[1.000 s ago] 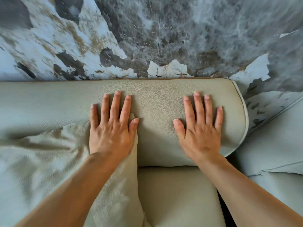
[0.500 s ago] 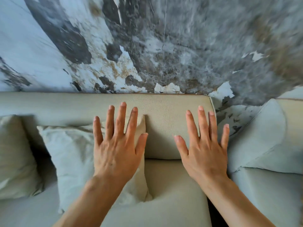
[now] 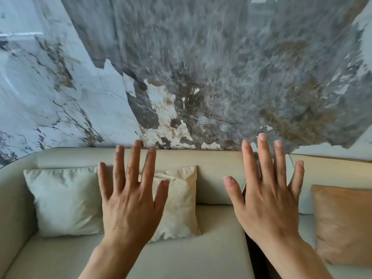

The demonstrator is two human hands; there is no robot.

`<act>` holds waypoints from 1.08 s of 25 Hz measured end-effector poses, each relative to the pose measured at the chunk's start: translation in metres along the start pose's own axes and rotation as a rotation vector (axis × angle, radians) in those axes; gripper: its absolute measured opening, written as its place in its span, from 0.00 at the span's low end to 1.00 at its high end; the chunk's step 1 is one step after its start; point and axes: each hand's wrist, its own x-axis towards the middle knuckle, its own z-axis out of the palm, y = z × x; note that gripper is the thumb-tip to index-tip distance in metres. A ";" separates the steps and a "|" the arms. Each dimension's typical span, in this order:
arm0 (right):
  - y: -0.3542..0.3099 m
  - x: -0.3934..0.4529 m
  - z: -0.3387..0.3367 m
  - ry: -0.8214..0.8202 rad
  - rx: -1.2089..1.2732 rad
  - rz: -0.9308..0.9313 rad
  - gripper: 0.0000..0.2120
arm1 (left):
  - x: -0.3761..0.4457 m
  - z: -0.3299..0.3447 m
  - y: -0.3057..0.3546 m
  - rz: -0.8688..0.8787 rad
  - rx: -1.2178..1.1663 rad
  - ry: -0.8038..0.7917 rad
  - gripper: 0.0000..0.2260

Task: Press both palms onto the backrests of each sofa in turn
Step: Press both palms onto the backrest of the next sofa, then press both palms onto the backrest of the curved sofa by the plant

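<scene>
Two hands hang open in the air in front of a beige sofa, palms turned away and fingers spread wide, holding nothing. The left hand shows over the join between two cushions, a pale cushion toward the sofa's left arm and a cream cushion partly hidden behind the hand. The right hand shows over the sofa's right end, where a dark gap separates it from a second sofa carrying an orange cushion.

The near sofa's backrest runs left to right along the foot of the marbled wall, its long axis square to the forearms. It lies ahead of and beyond both palms, and neither appears to touch it. The second sofa's backrest lines up with it to the right, just past the gap.

My judgement is that the next press turns on that sideways offset: the right hand is much the nearer to the second backrest, its fingertips already lying across the gap, while the left hand would have to cross the whole right end of the near sofa. If the second sofa is next, both palms need to shift right together, then go forward flat, above the orange cushion
</scene>
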 end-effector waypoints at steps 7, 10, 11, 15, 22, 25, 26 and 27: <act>-0.086 -0.031 -0.106 0.082 0.025 0.001 0.34 | -0.038 -0.108 -0.067 0.041 0.035 0.048 0.30; -0.110 -0.036 -0.119 0.075 0.065 -0.036 0.34 | -0.052 -0.132 -0.083 0.025 0.116 0.052 0.30; -0.117 -0.036 -0.120 0.074 0.093 -0.053 0.34 | -0.057 -0.140 -0.088 0.010 0.141 0.051 0.30; -0.143 -0.036 -0.119 0.057 0.189 -0.116 0.34 | -0.076 -0.163 -0.105 -0.092 0.210 0.020 0.30; -0.205 -0.037 -0.111 0.010 0.345 -0.202 0.34 | -0.102 -0.195 -0.160 -0.179 0.342 0.047 0.29; -0.252 -0.043 -0.109 0.006 0.387 -0.252 0.34 | -0.120 -0.208 -0.201 -0.226 0.384 0.059 0.29; -0.270 -0.046 -0.109 0.002 0.392 -0.264 0.34 | -0.125 -0.212 -0.218 -0.239 0.393 0.069 0.28; -0.289 -0.050 -0.109 -0.001 0.392 -0.277 0.34 | -0.132 -0.216 -0.236 -0.251 0.399 0.075 0.28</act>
